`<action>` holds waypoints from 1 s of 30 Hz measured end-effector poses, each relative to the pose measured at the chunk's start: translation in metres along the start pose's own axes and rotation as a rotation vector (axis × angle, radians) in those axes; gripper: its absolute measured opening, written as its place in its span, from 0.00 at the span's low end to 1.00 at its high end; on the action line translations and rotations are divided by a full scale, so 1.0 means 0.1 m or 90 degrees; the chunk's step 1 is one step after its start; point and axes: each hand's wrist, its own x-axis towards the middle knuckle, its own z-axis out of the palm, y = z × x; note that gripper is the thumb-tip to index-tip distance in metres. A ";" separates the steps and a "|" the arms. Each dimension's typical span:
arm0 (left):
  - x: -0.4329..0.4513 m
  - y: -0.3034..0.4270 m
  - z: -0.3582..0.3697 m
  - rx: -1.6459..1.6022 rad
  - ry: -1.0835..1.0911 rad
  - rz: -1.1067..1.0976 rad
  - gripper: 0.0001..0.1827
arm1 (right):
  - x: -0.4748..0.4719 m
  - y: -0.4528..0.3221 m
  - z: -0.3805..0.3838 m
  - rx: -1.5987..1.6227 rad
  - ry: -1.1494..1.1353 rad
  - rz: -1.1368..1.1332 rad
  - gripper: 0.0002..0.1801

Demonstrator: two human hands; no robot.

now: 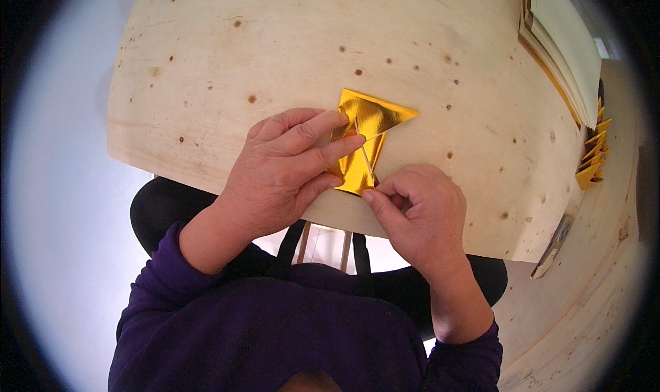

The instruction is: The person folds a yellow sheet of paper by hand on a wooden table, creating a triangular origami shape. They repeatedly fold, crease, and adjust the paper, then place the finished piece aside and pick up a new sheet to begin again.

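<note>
A shiny gold sheet of foil paper or card [379, 108], folded into angular flaps, lies on the wooden table near its front edge. Spread over its left part, my left hand [294, 152] presses down with the fingertips, the thumb at the lower left edge. The thumb and index finger of my right hand [420, 206] pinch the lower right corner of the folded piece. Pale edges of the folds cross near its middle. The surface under my left palm is hidden.
The plywood table [289, 46] has many knots. At the right stand a stack of pale sheets [562, 46] and, lower, several folded gold pieces [594, 155] in a row. A flat tool [554, 247], its kind unclear, lies by the right front corner.
</note>
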 end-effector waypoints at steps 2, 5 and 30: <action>0.00 0.00 0.00 0.002 0.000 -0.001 0.28 | 0.00 -0.01 0.00 -0.005 -0.014 0.014 0.10; 0.00 0.00 0.00 0.005 -0.001 0.001 0.27 | 0.00 -0.01 0.00 0.002 -0.010 0.014 0.10; 0.02 -0.01 -0.04 0.013 -0.013 0.014 0.27 | -0.12 0.17 -0.08 0.151 -0.016 -0.015 0.06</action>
